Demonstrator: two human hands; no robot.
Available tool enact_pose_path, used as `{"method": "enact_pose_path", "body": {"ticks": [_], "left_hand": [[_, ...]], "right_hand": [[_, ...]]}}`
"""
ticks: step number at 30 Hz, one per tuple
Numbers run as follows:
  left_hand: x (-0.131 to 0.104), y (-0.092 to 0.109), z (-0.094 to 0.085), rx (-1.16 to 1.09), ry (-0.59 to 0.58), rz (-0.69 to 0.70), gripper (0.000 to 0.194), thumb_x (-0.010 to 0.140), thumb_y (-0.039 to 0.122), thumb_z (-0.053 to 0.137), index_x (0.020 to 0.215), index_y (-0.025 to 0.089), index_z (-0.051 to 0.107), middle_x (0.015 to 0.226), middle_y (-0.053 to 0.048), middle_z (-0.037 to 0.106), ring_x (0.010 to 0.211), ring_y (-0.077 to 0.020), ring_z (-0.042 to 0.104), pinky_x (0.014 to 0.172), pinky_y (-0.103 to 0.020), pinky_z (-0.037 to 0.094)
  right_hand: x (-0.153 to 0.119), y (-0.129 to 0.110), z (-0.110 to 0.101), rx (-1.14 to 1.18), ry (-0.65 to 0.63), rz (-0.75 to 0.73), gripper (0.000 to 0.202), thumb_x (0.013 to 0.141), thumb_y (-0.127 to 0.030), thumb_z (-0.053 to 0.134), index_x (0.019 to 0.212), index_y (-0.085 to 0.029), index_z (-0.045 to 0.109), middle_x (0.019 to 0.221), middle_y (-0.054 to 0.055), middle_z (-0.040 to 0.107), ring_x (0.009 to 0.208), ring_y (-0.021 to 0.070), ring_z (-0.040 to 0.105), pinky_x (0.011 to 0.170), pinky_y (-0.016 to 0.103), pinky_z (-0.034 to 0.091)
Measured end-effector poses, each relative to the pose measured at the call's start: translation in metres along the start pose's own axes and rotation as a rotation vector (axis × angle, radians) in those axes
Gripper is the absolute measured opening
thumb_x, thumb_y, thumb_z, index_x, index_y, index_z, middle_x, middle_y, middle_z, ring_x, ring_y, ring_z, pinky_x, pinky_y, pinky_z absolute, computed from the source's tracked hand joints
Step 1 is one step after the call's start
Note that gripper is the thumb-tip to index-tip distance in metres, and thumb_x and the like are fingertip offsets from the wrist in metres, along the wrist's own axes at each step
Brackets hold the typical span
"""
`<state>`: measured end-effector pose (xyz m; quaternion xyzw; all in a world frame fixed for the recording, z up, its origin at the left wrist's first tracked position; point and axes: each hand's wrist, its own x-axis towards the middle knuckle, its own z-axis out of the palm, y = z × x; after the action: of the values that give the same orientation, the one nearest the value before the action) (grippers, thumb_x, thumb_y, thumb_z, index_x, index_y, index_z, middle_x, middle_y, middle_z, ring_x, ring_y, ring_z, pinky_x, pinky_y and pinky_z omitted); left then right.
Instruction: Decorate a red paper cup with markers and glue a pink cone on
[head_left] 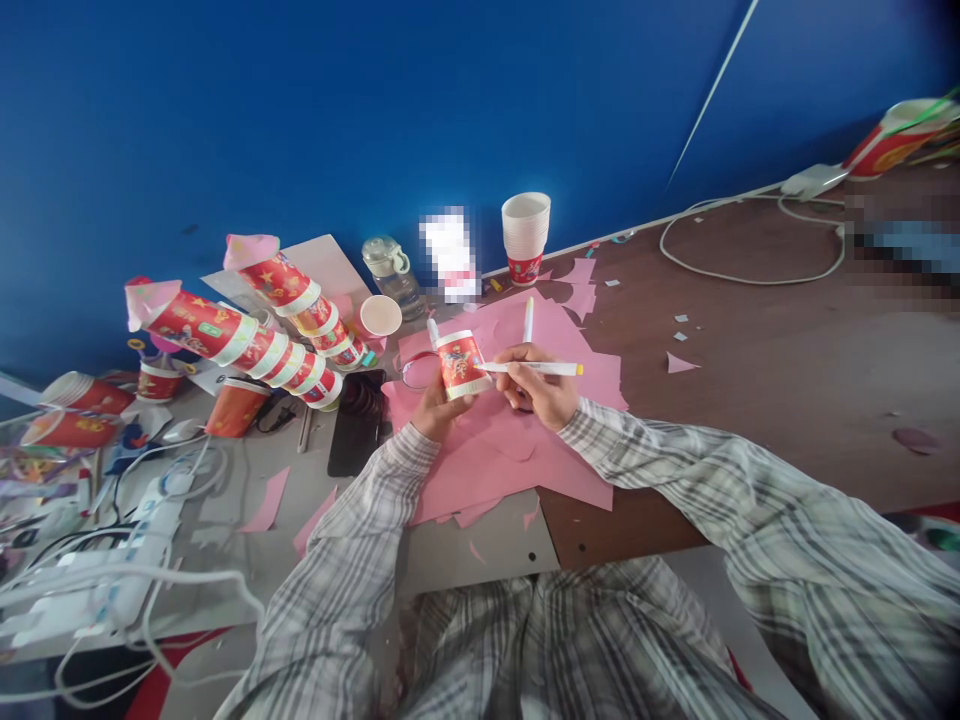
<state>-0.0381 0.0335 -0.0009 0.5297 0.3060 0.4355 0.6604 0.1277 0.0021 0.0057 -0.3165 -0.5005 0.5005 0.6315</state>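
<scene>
A red printed paper cup (pixel 460 364) is held by my left hand (pixel 438 408), its fingers wrapped round the lower left side. My right hand (pixel 537 384) is closed round a white marker (pixel 553 369) with a yellow end, the tip at the cup's right side. Pink paper sheets (pixel 577 440) lie under both hands. Another white marker (pixel 529 320) lies on the paper just behind my right hand. An open white cup (pixel 381 316) is to the left, behind the held cup.
Two leaning towers of red cups (pixel 259 350) with pink tops stand left, near a black phone (pixel 357 424). A water bottle (pixel 396 280) and stacked cups (pixel 525 238) are at the back. A power strip (pixel 127 560) with cables is far left.
</scene>
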Motion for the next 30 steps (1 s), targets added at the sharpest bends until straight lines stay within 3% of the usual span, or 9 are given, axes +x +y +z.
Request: {"method": "enact_pose_path", "body": {"ticks": [7, 14, 20, 30], "left_hand": [[0.001, -0.002, -0.002, 0.039, 0.015, 0.013, 0.066, 0.050, 0.038, 0.077, 0.104, 0.018, 0.046, 0.082, -0.003, 0.056, 0.074, -0.0185, 0.052, 0.070, -0.037, 0.043], [0.002, -0.008, -0.007, 0.086, 0.033, 0.035, 0.067, 0.051, 0.037, 0.077, 0.108, 0.021, 0.046, 0.091, -0.005, 0.058, 0.083, -0.0228, 0.054, 0.077, -0.042, 0.044], [0.001, -0.007, -0.005, 0.087, -0.023, 0.045, 0.066, 0.054, 0.037, 0.075, 0.110, 0.020, 0.045, 0.088, -0.005, 0.059, 0.083, -0.0232, 0.056, 0.084, -0.045, 0.042], [0.003, -0.011, -0.010, 0.120, -0.047, 0.080, 0.066, 0.057, 0.035, 0.075, 0.111, 0.017, 0.042, 0.090, -0.007, 0.059, 0.083, -0.0221, 0.056, 0.086, -0.045, 0.042]], "right_hand": [[-0.002, -0.005, 0.002, -0.008, -0.008, 0.075, 0.034, 0.077, -0.046, 0.057, 0.089, -0.014, 0.057, 0.060, -0.001, 0.058, 0.038, 0.0078, 0.045, 0.034, 0.020, 0.032], [-0.003, -0.004, 0.002, -0.055, -0.036, 0.043, 0.029, 0.078, -0.041, 0.055, 0.089, -0.014, 0.058, 0.061, 0.000, 0.059, 0.039, 0.0085, 0.046, 0.037, 0.022, 0.036], [-0.003, -0.003, 0.001, -0.098, -0.057, 0.022, 0.019, 0.078, -0.033, 0.051, 0.081, -0.015, 0.058, 0.051, -0.004, 0.054, 0.036, 0.0062, 0.036, 0.036, 0.020, 0.029], [-0.004, -0.004, 0.001, -0.178, -0.076, 0.004, 0.018, 0.077, -0.030, 0.049, 0.080, -0.015, 0.058, 0.053, -0.002, 0.055, 0.043, 0.0088, 0.042, 0.041, 0.022, 0.033]]}}
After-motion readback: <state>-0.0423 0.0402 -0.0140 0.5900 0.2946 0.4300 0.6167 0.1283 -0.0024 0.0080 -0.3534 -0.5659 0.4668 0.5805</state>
